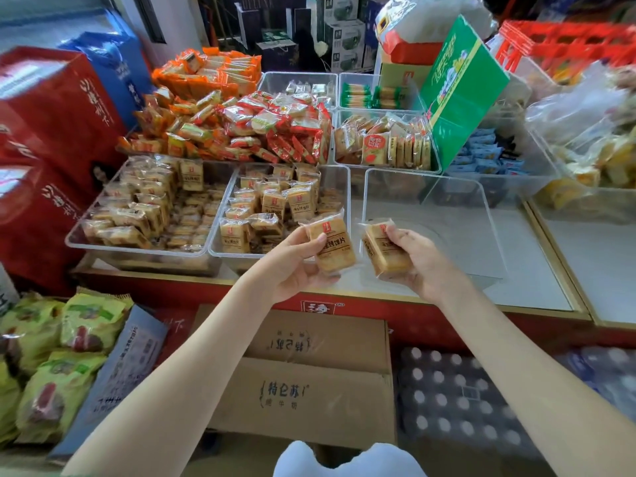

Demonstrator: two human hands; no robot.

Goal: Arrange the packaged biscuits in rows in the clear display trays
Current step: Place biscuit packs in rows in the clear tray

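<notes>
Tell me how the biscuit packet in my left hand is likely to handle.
The biscuit packet probably feels light: the left hand pinches it between thumb and fingers. Its glossy clear wrap may be slippery. The blocky biscuits inside look stiff yet likely brittle.

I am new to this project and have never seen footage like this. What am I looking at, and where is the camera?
There is no machine here. A person works with bare hands, and the single picture comes from a camera worn on the head, looking forward and down. The left hand holds one wrapped biscuit packet, and the right hand holds a second packet. Ahead, on a shop counter, stand clear trays. The left tray and middle tray hold the same kind of packets, and the right tray is empty. Heaps of orange and red packets lie behind. A cardboard box sits below the counter.
</notes>
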